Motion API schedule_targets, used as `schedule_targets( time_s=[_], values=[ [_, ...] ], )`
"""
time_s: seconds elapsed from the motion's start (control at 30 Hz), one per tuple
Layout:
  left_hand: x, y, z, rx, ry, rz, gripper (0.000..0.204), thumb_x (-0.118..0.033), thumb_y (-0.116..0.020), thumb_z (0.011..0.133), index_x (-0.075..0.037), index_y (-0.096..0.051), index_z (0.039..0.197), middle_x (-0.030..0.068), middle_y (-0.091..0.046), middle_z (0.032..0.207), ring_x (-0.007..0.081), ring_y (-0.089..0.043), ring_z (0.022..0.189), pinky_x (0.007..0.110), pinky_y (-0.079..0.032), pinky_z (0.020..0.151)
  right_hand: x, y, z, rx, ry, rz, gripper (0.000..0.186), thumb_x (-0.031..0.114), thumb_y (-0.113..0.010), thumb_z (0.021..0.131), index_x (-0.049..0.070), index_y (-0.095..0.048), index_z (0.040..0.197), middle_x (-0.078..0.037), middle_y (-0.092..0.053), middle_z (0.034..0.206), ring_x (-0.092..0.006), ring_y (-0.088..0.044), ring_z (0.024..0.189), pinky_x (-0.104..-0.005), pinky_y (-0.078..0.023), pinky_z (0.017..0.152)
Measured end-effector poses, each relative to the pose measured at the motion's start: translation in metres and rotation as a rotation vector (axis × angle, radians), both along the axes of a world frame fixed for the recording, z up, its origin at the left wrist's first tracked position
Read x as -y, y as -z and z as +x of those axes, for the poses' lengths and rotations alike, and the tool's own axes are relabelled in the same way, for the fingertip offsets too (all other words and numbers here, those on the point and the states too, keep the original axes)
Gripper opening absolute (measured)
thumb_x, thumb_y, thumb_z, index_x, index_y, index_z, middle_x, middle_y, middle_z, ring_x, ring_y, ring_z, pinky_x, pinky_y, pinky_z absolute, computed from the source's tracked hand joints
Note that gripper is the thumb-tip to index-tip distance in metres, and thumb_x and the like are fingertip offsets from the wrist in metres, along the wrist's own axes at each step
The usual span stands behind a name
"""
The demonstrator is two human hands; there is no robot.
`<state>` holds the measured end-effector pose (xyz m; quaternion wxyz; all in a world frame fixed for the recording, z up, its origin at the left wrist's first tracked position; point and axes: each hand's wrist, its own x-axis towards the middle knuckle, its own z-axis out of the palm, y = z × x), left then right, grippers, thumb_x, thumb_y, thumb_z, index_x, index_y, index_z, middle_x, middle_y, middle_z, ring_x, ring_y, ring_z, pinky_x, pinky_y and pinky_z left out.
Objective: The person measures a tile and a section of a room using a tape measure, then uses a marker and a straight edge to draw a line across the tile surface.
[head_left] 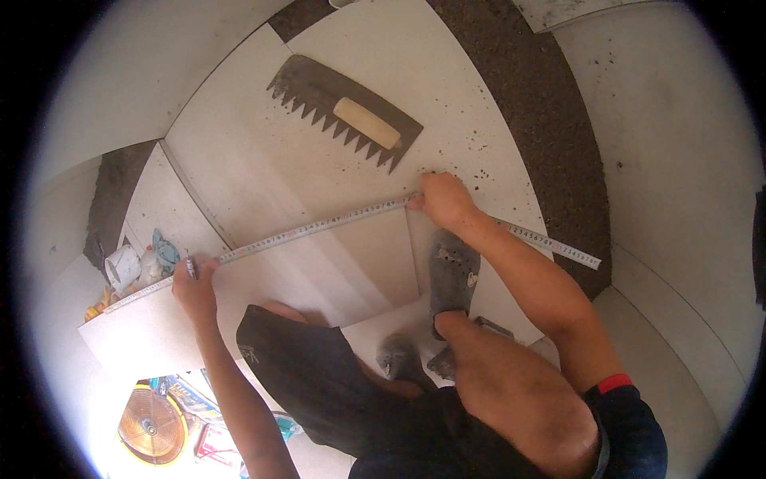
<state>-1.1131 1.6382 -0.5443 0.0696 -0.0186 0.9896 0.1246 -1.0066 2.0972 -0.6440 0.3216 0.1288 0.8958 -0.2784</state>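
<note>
A white measuring tape (303,231) with dark marks runs along the edge of a large pale tile (351,271). My right hand (448,201) pinches the tape near the tile's right corner, and the tape's free end reaches on to the right. At the left part of the same edge, my left hand (194,289) grips a slim, dark pen-like marker (190,267), its fingers at the tape. Beyond my hands, a notched trowel (319,92) with large teeth and a pale wooden handle lies flat on another tile (383,60).
Dark, rough mortar (550,96) borders the tiles at the right. A white cup (123,267) and a teal rag (165,251) sit at the left. A round yellow fan (152,427) stands at the lower left. My foot in a grey clog (453,271) is beside the tile.
</note>
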Motion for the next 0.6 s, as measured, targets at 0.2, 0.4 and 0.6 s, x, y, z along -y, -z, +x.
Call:
schedule_targets(
  time_s=[0.2, 0.4, 0.6],
  values=[
    [-0.004, 0.000, 0.000, 0.025, -0.026, -0.003, 0.036, -0.022, -0.081, 0.075, 0.003, -0.064, 0.096, 0.0158, -0.067, 0.089, 0.0310, -0.064, 0.081, 0.039, -0.050, 0.074, 0.003, -0.003, 0.005, -0.029, 0.000, 0.008, 0.034, 0.029, -0.075, 0.079, 0.002, -0.066, 0.099, -0.019, -0.068, 0.096, -0.0381, -0.065, 0.095, -0.0478, -0.052, 0.082],
    [-0.004, -0.002, 0.002, 0.038, -0.044, -0.007, 0.038, -0.023, -0.080, 0.077, 0.004, -0.063, 0.098, 0.0171, -0.067, 0.090, 0.0320, -0.064, 0.084, 0.040, -0.050, 0.077, 0.008, -0.006, 0.014, -0.170, 0.043, -0.022, 0.026, 0.025, -0.070, 0.083, 0.009, -0.063, 0.102, -0.016, -0.068, 0.094, -0.0380, -0.065, 0.092, -0.0485, -0.051, 0.077],
    [-0.010, -0.005, 0.003, 0.029, -0.027, 0.006, 0.038, -0.023, -0.079, 0.077, 0.004, -0.063, 0.098, 0.0189, -0.067, 0.090, 0.0352, -0.064, 0.085, 0.040, -0.049, 0.078, 0.008, -0.007, 0.013, -0.159, -0.097, -0.001, 0.020, 0.023, -0.065, 0.086, 0.010, -0.062, 0.102, -0.017, -0.067, 0.095, -0.0388, -0.064, 0.092, -0.0492, -0.051, 0.076]
  ],
)
